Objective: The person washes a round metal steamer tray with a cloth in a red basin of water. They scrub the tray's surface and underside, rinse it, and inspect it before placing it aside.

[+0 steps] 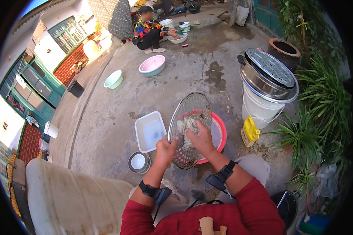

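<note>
My left hand [166,148] grips the left rim of a round perforated metal steamer rack [181,113], which is held up on a steep tilt. Pressed against its face is a crumpled pale cloth [189,125], bunched in my right hand [202,138]. Behind and below the rack sits a red-rimmed plastic basin [223,132], partly hidden by it; red shows through the holes. Close to my left hand is a white rectangular tub [151,132] with some liquid in it. Nearer to me, small nested bowls [138,162] rest on the concrete.
A white bucket [254,105] bears a steel steamer pot [264,77] and another rack [270,66]. Beside it stands a yellow jug [250,132]. A large pale container [76,196] is at lower left. Farther off, a person [148,30] squats by a white basin [178,39]; pink [152,65] and green [114,80] basins lie between.
</note>
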A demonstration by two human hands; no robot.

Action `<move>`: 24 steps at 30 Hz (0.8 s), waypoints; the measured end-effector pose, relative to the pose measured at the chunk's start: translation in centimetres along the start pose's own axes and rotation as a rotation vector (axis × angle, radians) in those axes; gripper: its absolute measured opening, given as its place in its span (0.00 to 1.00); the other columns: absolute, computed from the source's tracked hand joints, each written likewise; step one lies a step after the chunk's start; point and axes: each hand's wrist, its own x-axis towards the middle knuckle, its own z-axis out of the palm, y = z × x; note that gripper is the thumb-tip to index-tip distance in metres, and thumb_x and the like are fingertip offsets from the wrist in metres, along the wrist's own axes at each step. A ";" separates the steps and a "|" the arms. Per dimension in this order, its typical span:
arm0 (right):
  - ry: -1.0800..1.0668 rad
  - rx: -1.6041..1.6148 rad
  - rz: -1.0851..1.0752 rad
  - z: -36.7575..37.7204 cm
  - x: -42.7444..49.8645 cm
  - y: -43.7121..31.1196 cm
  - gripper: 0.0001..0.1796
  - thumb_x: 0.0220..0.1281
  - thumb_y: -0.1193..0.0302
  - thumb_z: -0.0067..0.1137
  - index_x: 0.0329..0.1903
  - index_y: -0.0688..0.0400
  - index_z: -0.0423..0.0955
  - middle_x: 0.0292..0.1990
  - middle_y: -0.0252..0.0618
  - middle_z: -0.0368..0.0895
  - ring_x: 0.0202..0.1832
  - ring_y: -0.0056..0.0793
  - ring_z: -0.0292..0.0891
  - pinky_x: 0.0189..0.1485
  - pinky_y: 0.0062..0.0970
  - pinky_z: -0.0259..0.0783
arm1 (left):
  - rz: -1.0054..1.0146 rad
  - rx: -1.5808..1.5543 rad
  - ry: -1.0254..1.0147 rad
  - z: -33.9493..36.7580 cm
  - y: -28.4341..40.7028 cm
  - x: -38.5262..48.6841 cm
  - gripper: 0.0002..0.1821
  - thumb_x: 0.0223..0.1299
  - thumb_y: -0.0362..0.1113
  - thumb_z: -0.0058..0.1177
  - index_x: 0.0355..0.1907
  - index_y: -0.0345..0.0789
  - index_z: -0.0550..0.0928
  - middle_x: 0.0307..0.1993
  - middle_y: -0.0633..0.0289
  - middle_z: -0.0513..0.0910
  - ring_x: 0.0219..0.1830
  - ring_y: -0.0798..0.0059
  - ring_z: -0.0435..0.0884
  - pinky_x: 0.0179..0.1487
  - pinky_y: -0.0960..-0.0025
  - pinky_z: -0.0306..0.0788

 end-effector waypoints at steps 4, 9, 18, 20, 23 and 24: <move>0.187 0.189 0.199 -2.1 3.0 1.3 0.17 0.56 0.68 0.59 0.47 0.63 0.73 0.37 0.43 0.82 0.40 0.32 0.79 0.46 0.30 0.71 | -0.008 0.018 -0.059 0.5 0.5 -1.5 0.13 0.61 0.37 0.56 0.40 0.27 0.80 0.25 0.60 0.82 0.29 0.82 0.74 0.34 0.71 0.71; -0.099 0.067 0.129 0.9 -2.5 -0.3 0.16 0.58 0.73 0.58 0.49 0.64 0.72 0.41 0.37 0.81 0.42 0.19 0.74 0.48 0.24 0.70 | -0.026 0.016 0.086 -0.1 0.5 0.0 0.12 0.63 0.36 0.55 0.37 0.27 0.80 0.21 0.64 0.79 0.26 0.84 0.71 0.31 0.72 0.69; 0.193 0.482 0.355 -0.9 1.7 0.9 0.14 0.59 0.73 0.56 0.47 0.65 0.73 0.39 0.38 0.82 0.38 0.24 0.78 0.42 0.25 0.74 | 0.323 0.098 0.120 1.0 0.2 -1.7 0.14 0.66 0.40 0.53 0.40 0.28 0.80 0.22 0.58 0.80 0.25 0.77 0.75 0.33 0.69 0.71; 0.179 0.533 0.399 -0.6 0.9 0.8 0.15 0.59 0.74 0.57 0.48 0.65 0.73 0.39 0.38 0.82 0.38 0.23 0.77 0.41 0.24 0.74 | 0.287 0.133 0.145 1.3 0.1 -1.4 0.14 0.66 0.40 0.53 0.39 0.29 0.81 0.22 0.57 0.80 0.24 0.76 0.75 0.32 0.68 0.71; -0.044 0.278 0.100 2.2 -2.6 -0.2 0.13 0.59 0.74 0.56 0.47 0.64 0.73 0.38 0.38 0.82 0.37 0.23 0.77 0.37 0.24 0.74 | 0.198 0.090 0.194 0.8 -0.1 0.1 0.14 0.66 0.40 0.53 0.37 0.28 0.80 0.20 0.58 0.79 0.23 0.79 0.73 0.29 0.69 0.70; -0.065 0.278 0.085 2.6 -3.2 -0.4 0.13 0.59 0.74 0.56 0.47 0.64 0.73 0.38 0.38 0.81 0.37 0.23 0.77 0.38 0.24 0.74 | 0.169 0.065 0.213 0.4 -0.2 0.6 0.14 0.66 0.40 0.53 0.37 0.27 0.80 0.19 0.58 0.79 0.23 0.80 0.72 0.28 0.69 0.69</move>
